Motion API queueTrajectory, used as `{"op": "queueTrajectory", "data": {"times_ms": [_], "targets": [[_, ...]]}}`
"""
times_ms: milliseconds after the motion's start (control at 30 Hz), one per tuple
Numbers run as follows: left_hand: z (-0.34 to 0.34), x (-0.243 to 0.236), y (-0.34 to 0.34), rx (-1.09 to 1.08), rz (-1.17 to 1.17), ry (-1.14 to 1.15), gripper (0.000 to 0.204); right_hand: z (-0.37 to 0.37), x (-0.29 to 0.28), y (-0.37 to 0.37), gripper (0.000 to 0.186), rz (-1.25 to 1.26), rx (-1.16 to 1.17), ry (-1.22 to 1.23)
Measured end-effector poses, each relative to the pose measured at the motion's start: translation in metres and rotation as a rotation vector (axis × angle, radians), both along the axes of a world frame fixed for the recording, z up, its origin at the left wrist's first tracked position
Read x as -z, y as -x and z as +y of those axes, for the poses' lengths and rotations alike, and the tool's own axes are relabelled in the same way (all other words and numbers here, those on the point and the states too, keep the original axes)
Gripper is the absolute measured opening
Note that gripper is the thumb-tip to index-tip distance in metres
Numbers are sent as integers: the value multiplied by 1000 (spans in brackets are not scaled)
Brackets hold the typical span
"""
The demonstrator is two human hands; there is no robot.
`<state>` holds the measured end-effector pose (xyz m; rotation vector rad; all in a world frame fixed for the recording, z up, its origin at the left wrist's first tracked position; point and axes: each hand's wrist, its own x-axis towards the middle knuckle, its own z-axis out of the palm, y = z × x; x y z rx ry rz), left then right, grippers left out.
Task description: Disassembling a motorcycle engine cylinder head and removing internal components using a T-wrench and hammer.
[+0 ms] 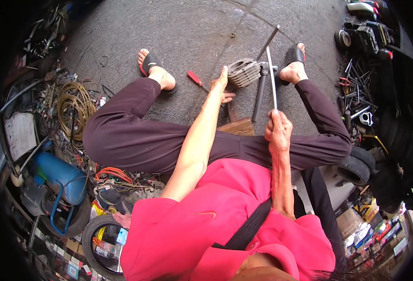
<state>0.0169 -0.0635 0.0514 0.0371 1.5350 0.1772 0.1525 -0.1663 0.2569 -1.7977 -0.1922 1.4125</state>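
Observation:
My left hand [221, 85] has its thumb raised at the left edge of a grey finned engine cylinder [244, 73]. Its fingers stretch apart below the cylinder; whether the thumb touches the metal I cannot tell. The cylinder sits tilted, its open bore facing up. My right hand [278, 130] is closed around the near end of a long, thin, silvery metal bar [272, 77], which points away past the cylinder's right side. A red-handled screwdriver [195, 78] lies left of my left hand. Dark metal rods [260, 96] lie between the cylinder and the bar.
A wooden block [237, 127] is between my legs. Coiled hose [74, 107], cables and a blue tank [60, 175] crowd the left side. Scattered tools [356, 91] and tyres [354, 167] line the right. My sandalled feet rest on grey floor [192, 37].

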Motion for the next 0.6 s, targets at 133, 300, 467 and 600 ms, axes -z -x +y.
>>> {"op": "queueTrajectory", "data": {"times_ms": [133,300,467,600], "targets": [[0,6,-13,-411,-442,109,73,-10,6,2,24,28,20,60],[-5,21,-16,-565,-401,56,58,0,4,-4,27,-14,-30,-63],[-2,12,1,-285,-69,-441,77,8,8,-4,29,-14,-108,-202],[18,12,34,-345,-104,-508,89,5,30,-1,31,-111,-263,-258]]}}
